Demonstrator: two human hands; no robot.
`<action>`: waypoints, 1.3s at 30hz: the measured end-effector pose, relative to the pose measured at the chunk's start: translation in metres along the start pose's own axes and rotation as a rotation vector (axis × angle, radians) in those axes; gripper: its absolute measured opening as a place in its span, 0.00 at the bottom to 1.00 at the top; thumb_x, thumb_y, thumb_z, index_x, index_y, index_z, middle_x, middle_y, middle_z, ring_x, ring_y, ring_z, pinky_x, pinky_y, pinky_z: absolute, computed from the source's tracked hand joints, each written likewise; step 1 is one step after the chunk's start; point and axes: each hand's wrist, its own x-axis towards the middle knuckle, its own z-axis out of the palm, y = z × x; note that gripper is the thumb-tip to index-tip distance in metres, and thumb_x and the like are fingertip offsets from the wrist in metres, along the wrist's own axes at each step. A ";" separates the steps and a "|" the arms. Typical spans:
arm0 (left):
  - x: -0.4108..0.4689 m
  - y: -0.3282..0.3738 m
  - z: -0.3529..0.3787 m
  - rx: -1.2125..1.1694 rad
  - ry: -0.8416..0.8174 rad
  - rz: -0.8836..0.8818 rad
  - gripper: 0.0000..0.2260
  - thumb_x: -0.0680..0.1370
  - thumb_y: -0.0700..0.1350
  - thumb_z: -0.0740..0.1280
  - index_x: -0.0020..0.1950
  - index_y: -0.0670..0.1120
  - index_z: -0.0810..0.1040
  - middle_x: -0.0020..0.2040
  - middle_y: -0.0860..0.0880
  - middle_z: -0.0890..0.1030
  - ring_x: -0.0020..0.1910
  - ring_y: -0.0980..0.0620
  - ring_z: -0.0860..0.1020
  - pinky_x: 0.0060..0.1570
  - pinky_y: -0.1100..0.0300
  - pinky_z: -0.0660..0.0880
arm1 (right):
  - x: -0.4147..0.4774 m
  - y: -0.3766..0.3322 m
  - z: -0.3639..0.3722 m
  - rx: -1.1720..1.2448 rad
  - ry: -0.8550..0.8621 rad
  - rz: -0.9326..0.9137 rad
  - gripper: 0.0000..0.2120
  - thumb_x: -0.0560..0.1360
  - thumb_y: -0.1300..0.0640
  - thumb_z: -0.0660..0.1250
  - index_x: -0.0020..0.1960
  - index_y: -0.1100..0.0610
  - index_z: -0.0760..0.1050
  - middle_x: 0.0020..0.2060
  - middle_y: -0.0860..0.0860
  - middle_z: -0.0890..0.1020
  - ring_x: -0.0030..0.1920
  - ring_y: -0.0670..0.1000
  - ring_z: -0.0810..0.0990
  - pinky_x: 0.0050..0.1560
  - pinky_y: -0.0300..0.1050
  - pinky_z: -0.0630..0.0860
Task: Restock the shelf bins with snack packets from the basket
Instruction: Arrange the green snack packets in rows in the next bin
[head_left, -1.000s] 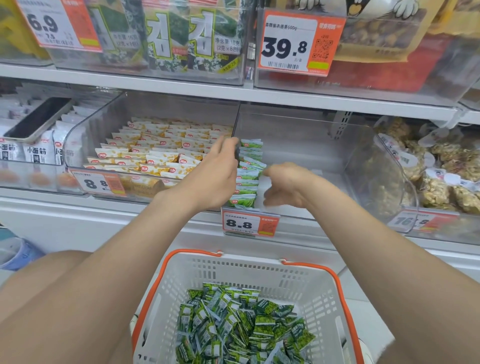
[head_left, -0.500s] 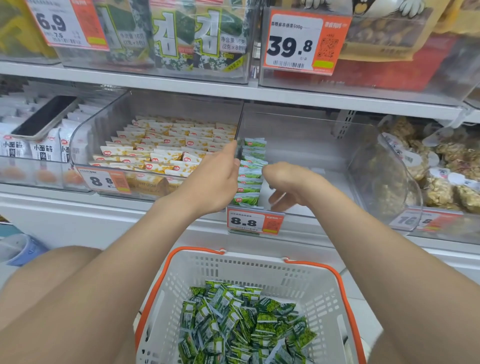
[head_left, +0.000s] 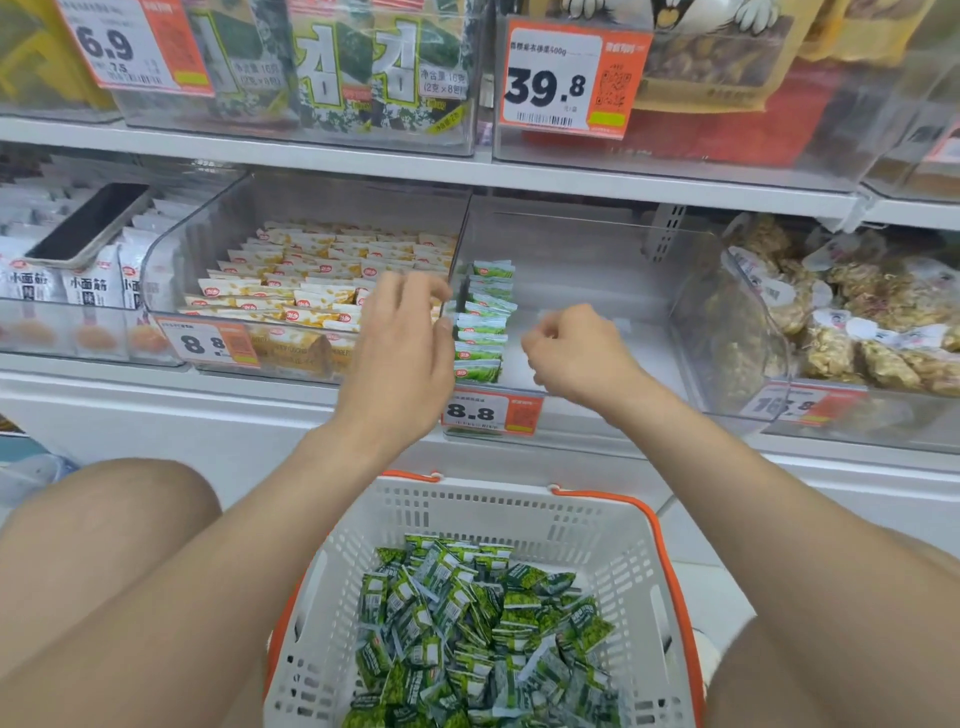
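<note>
Standing on edge in one front-to-back row, the green snack packets sit in the clear shelf bin, tight against its left wall. An orange and white price tag reading 8.8 hangs on the bin's front, just below the nearest packet.

The left hand hovers just left of the row, in front of the divider. Its fingers are loosely bent and a little apart, and it grips nothing. Its thumb lies at the packets' edge (whether it touches them I cannot tell). The right hand hangs over the bin's front lip, just right of the row and apart from it. Its fingers are curled in toward the palm, with nothing visible in them.

Below, between the person's bare knees, stands the white basket with orange handles, and a loose heap of the same green packets covers its bottom.

The neighbouring bin on the left holds yellow packets in neat rows. The bin on the right holds lumpy brown snacks in clear wrap.
</note>
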 end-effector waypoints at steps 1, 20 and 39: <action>-0.010 0.005 0.000 0.001 0.098 -0.052 0.07 0.80 0.38 0.64 0.57 0.44 0.73 0.50 0.48 0.76 0.50 0.46 0.75 0.50 0.52 0.70 | -0.017 -0.002 -0.004 -0.041 0.100 -0.094 0.13 0.76 0.57 0.61 0.38 0.64 0.77 0.30 0.52 0.79 0.35 0.58 0.79 0.38 0.46 0.78; -0.273 -0.057 0.146 0.342 -1.734 -0.280 0.29 0.79 0.28 0.61 0.79 0.45 0.69 0.76 0.42 0.69 0.72 0.41 0.72 0.66 0.51 0.75 | -0.141 0.101 0.065 -0.939 -0.843 -0.242 0.11 0.80 0.64 0.58 0.39 0.55 0.64 0.36 0.51 0.67 0.32 0.52 0.69 0.36 0.47 0.70; -0.201 -0.043 0.142 -0.274 -1.268 -0.529 0.06 0.82 0.52 0.71 0.48 0.52 0.85 0.38 0.49 0.78 0.37 0.51 0.75 0.46 0.55 0.74 | -0.137 0.103 0.055 -0.791 -0.756 -0.231 0.13 0.77 0.69 0.65 0.59 0.58 0.68 0.39 0.51 0.66 0.41 0.57 0.74 0.39 0.52 0.74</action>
